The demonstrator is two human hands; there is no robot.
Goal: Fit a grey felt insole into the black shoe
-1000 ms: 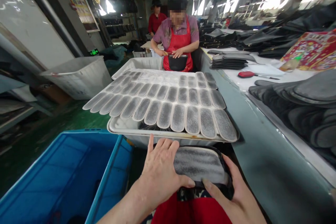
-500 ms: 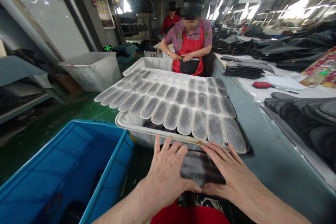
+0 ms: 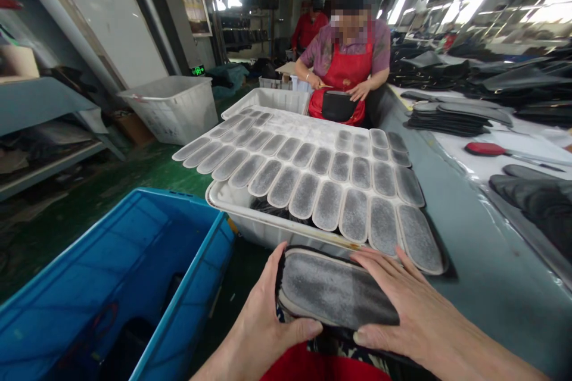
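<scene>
While the left hand [image 3: 263, 327] cups the near-left end of a grey insole [image 3: 333, 289], its fingers curl up along that end and its thumb lies across the near edge, so the hand is half closed around the piece. The right hand [image 3: 411, 309] lies almost flat and spread on the insole's right part, fingers pointing left and away, thumb tucked under the near edge; together the two hands hold the insole just above the person's lap.

The insole is a felt-topped oval with a pale rim and a dark backing. Its long axis runs left to right, its far-left end slightly higher than the right, its grey face turned up.

Just beyond the insole stands a white tray [image 3: 250, 223], nearly touching the fingertips. Across the tray lie rows of laid-out insoles [image 3: 313, 181], each with its long axis running away from the held insole. The last one on the right overhangs the tray onto a grey-green table [image 3: 482, 268], which offers bare surface right of the insole. Left of the insole sits a blue crate [image 3: 111, 286], open at the top, with a narrow gap of floor between crate and tray. Beyond the tray, opposite the insole, a co-worker in a red apron [image 3: 342, 74] handles a dark piece.
</scene>
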